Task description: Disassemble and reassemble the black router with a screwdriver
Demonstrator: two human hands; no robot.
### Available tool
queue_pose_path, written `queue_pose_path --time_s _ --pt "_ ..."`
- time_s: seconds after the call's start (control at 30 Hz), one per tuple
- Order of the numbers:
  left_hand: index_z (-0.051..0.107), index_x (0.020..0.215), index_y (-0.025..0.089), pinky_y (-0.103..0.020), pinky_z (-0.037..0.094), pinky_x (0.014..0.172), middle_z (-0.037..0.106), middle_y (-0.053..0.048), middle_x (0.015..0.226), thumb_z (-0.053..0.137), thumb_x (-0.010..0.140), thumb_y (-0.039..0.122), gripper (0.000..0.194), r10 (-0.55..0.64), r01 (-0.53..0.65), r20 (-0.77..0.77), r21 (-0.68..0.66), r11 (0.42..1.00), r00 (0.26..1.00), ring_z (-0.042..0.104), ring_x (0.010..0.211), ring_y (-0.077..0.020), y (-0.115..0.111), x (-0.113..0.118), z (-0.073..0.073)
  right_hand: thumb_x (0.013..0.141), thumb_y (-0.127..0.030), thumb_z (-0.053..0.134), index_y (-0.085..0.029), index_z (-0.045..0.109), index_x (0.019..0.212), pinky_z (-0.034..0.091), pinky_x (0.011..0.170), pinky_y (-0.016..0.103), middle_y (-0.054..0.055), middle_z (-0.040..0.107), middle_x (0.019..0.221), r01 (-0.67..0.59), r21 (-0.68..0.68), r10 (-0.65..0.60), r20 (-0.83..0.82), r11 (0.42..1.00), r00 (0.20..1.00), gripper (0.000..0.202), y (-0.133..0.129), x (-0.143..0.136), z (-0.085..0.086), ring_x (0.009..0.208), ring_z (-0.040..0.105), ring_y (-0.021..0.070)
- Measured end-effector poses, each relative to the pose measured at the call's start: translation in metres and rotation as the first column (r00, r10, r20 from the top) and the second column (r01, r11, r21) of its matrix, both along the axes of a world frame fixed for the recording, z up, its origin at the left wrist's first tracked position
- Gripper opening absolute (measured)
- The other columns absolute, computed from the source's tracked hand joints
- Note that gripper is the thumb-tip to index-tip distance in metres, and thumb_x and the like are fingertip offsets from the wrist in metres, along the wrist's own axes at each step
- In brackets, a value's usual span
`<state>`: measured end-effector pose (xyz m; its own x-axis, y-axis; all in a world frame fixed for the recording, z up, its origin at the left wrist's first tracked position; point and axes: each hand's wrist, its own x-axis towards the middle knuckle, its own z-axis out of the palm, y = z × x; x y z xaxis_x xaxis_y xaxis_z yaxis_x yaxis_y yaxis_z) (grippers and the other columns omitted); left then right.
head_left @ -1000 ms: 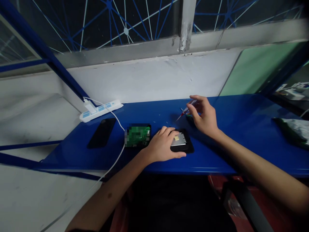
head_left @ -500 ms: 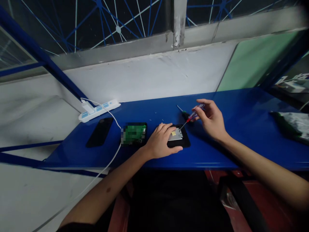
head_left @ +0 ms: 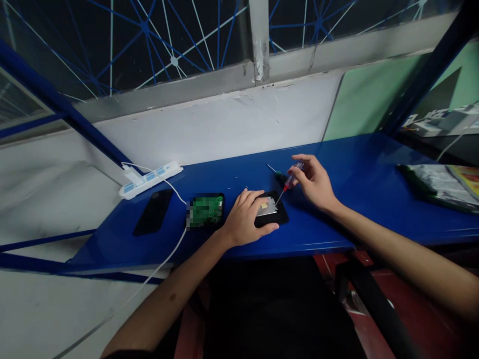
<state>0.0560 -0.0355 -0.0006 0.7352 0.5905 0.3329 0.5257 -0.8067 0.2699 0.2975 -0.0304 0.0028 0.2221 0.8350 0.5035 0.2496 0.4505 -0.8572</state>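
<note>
My left hand [head_left: 245, 218] lies with fingers stretched over a flat silver metal piece [head_left: 268, 208], its thumb spread toward the near edge. Under that piece is a black case part [head_left: 283, 216], partly hidden by the hand. A screwdriver [head_left: 287, 186] with a clear purplish handle and red collar is pinched in my right hand [head_left: 316, 184]. It tilts down, its tip at the right side of the metal piece; exact contact is too small to tell. Just behind lies a second screwdriver [head_left: 278, 175] with a dark green handle, partly covered by the first.
Left of my left hand, a green circuit board [head_left: 209, 209] sits in a black tray, partly pixelated. Farther left are a black phone [head_left: 152, 212] and a white power strip [head_left: 149, 180] with a cable. A plastic bag [head_left: 445, 187] lies at the right of the blue table [head_left: 355, 199].
The whole view has shifted slightly, with the table things appearing a little farther left. Both hands keep their positions; the screwdriver tip remains at the metal piece's right side.
</note>
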Motion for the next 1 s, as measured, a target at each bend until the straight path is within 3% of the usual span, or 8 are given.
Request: queue_pose_path --time_s 0.3,1.0 --pt "0.060 0.116 0.020 -0.058 0.027 0.119 0.054 -0.012 0.138 0.062 0.088 0.060 0.050 -0.033 0.032 0.030 0.046 0.998 0.999 0.046 0.130 -0.0334 0.0004 0.0000 0.0002 0.091 -0.031 0.059 -0.027 0.054 0.118 0.056 0.060 0.034 -0.002 0.066 0.084 -0.021 -0.005 0.021 0.005 1.000 1.000 0.028 0.0000 0.0007 -0.0025 0.058 0.065 0.0133" --pt "0.066 0.113 0.022 -0.057 0.036 0.112 0.056 -0.012 0.136 0.063 0.089 0.054 0.040 -0.120 0.119 0.035 0.029 0.993 0.992 0.046 0.127 -0.0324 -0.0005 -0.0003 0.0018 0.089 -0.030 0.061 -0.028 0.058 0.112 0.055 0.060 0.037 -0.001 0.067 0.082 -0.024 -0.011 0.025 0.008 1.000 1.000 0.023 0.0002 0.0004 -0.0039 0.057 0.064 0.0163"
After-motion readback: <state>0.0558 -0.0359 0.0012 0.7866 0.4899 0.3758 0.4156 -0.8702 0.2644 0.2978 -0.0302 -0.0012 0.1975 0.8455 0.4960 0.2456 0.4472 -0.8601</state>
